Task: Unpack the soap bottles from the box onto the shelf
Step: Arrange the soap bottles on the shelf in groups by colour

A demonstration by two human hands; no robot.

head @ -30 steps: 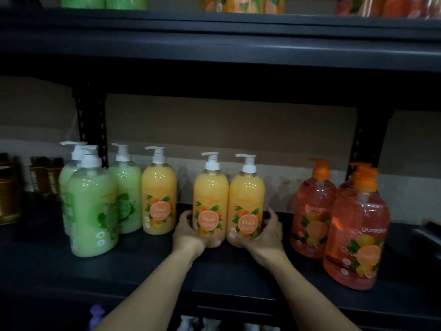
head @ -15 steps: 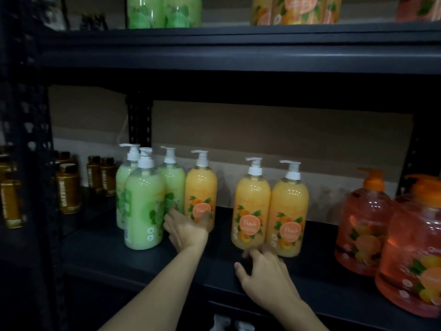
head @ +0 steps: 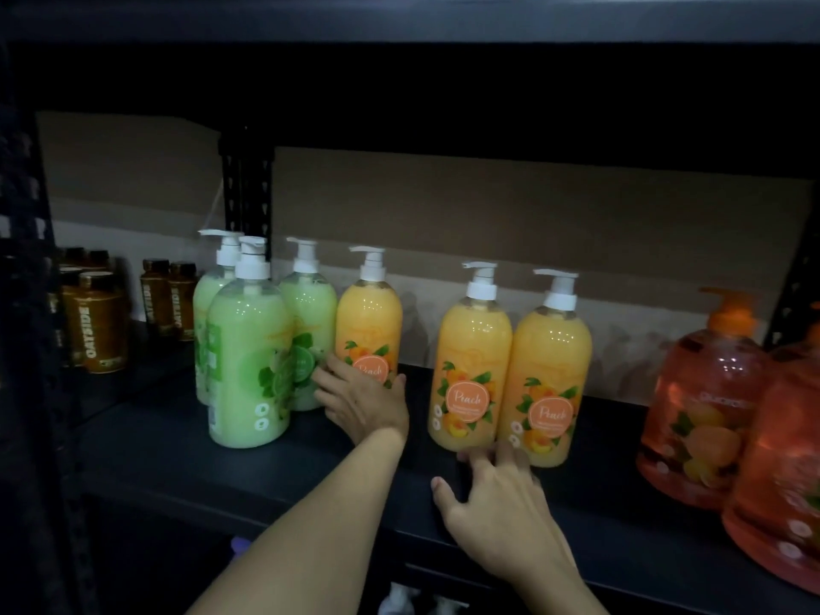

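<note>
Orange peach bottle (head: 369, 321) is standing on the shelf (head: 168, 441) just beside the green bottles (head: 248, 361). The left hand (head: 361, 403) is cupping its lower part, fingers and thumb curling round it, while the right hand (head: 501, 503) is lying relaxed, fingers straight, fingertips (head: 481, 459) touching the base of the peach pair (head: 472, 348) nearby.

Dim, soft focus, dark edges

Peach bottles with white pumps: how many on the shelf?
3. One peach bottle beside the green bottles, left hand at its base; two stand together to its right, by the right hand. More may be hidden.
</note>
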